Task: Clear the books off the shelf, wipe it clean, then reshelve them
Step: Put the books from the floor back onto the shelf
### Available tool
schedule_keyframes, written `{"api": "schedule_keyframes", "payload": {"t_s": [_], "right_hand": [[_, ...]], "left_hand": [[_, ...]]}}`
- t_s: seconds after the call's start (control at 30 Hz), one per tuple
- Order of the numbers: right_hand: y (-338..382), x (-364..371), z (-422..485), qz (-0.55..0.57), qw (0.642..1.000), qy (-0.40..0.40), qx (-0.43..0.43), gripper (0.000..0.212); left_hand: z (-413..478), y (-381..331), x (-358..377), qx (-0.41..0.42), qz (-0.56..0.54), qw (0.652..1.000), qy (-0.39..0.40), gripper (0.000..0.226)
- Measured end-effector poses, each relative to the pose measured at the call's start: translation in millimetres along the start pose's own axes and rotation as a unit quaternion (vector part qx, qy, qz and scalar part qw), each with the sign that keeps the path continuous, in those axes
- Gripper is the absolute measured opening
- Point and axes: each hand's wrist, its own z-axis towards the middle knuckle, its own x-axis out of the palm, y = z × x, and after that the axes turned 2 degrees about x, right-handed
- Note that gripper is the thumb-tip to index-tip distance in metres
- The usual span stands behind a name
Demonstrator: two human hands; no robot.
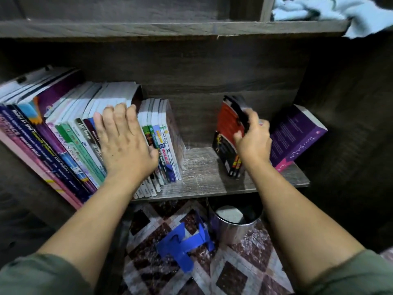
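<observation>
Head cam view, looking down into a dark wood bookcase. The left hand lies flat with its fingers straight and spread a little, pressing on the spines of the row of books that fills the left half of the shelf. Those books lean to the left, and the shorter thin ones at the right end of the row stand more upright. The right hand has its fingers curled over the top edge of a red and black book, which stands on the shelf board, apart from the row, with bare scratched board between them. Just right of that hand, a purple book leans against the side wall. On the shelf above, at the top right, a light blue cloth sits bunched up, one corner hanging over the edge. Below the shelf there's a shiny metal bin on a patterned floor, with strips of blue tape stuck next to it.
</observation>
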Motion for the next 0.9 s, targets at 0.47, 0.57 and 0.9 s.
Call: {"api": "schedule_keyframes", "payload": {"t_s": [0.47, 0.57, 0.9], "right_hand": [[-62, -22, 39, -0.38, 0.923, -0.037, 0.041, 0.042], [-69, -15, 36, -0.4, 0.916, -0.021, 0.036, 0.042], [73, 32, -30, -0.025, 0.931, 0.189, -0.31, 0.075]], "left_hand": [[0, 3, 2, 0.01, -0.05, 0.999, -0.017, 0.099], [-1, 4, 1, 0.013, -0.037, 0.999, -0.01, 0.101], [-2, 22, -5, 0.058, -0.103, 0.99, -0.07, 0.079]]}}
